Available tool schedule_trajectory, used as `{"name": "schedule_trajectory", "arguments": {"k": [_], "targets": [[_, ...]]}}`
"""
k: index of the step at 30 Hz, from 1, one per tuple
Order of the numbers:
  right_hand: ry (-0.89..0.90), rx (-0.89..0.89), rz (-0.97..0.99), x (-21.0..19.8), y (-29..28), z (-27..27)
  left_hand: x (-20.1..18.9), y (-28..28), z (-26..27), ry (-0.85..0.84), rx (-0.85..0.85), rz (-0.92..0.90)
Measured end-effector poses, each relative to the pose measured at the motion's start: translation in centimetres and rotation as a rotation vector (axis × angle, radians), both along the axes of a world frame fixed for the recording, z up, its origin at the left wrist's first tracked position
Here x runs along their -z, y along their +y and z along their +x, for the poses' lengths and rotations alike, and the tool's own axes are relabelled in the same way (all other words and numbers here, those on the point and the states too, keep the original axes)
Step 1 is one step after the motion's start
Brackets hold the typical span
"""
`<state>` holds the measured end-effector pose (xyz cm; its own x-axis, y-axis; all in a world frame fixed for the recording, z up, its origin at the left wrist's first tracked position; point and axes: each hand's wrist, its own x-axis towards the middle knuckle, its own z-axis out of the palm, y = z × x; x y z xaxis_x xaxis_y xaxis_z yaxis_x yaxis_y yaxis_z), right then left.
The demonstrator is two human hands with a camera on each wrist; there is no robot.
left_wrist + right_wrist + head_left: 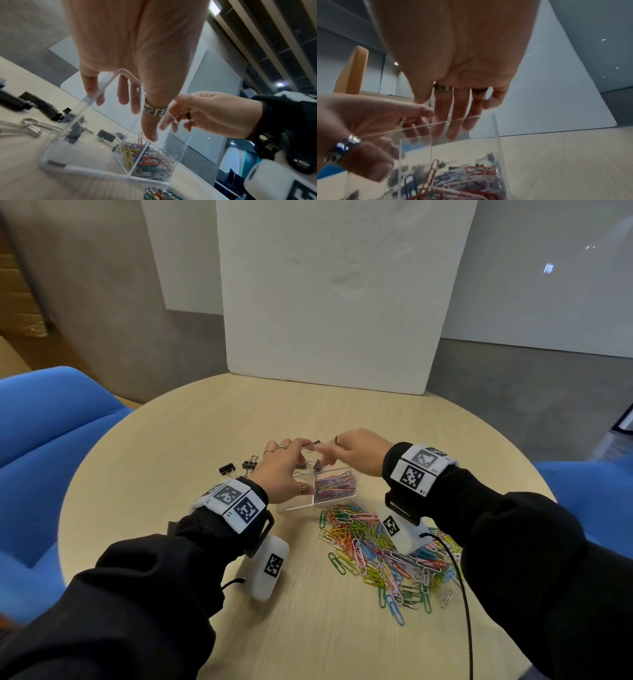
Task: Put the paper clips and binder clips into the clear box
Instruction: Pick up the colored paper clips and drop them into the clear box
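The clear box [297, 507] [82, 169] [465, 135] stands mid-table, split by a divider. Coloured paper clips [334, 486] [149, 162] [462, 182] fill its right compartment. My left hand [281, 470] [137, 54] spans the box from above and grips it, thumb on the near wall and fingers over the far rim. Over the far side, my right hand [352, 453] [453, 54] has straight, empty fingers pointing down. A dark binder clip [317, 465] lies just below them in the left compartment. Loose paper clips [376, 553] are heaped to the box's near right. Black binder clips [227, 469] [10, 101] lie to its left.
A white foam board [325, 302] stands at the round table's far edge. Blue chairs [51, 440] flank the table on both sides. A black cable [462, 594] runs from my right wrist across the near right of the table.
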<state>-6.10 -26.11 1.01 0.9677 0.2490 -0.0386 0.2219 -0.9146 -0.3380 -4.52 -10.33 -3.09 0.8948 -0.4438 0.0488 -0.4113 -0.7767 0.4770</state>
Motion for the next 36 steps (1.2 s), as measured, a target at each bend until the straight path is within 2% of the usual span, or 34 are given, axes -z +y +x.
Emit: {"name": "schedule_trajectory", "arguments": {"k": [2,4,7,9,12,15,18,22,24,32,36], "targets": [[-0.172,0.073,0.211,-0.3,-0.9,-0.6,0.0,0.0,0.0,-0.001,-0.004,0.001],[-0.191,0.100,0.256,-0.4,-1.9,-1.5,0.0,0.0,0.1,0.000,-0.007,0.003],[0.101,-0.012,0.024,0.9,-2.3,-2.8,-0.1,-0.1,0.2,0.010,-0.017,-0.002],[0.231,-0.094,-0.162,2.4,-2.3,-3.2,-0.2,-0.2,0.3,0.017,-0.020,-0.004],[0.342,-0.222,-0.285,3.8,-1.8,-3.8,-0.2,-0.2,0.1,0.013,-0.019,-0.001],[0.358,-0.263,-0.363,3.9,-2.1,-4.6,-0.2,-0.2,0.1,0.010,-0.020,-0.001],[0.365,-0.185,-0.275,3.1,-3.2,-5.4,-0.2,-0.2,0.1,0.012,-0.022,-0.007],[0.268,0.014,-0.108,2.8,-3.7,-5.6,-0.2,-0.2,0.0,0.010,-0.026,-0.007],[0.305,0.072,-0.085,3.5,-3.5,-5.3,-0.2,-0.2,0.0,0.012,-0.028,-0.008],[0.391,0.090,0.029,5.0,-1.6,-5.3,-0.2,-0.2,0.0,0.009,-0.022,-0.003],[0.348,0.078,0.006,5.0,-1.5,-5.0,-0.3,-0.1,0.0,0.013,-0.021,-0.009]]}}
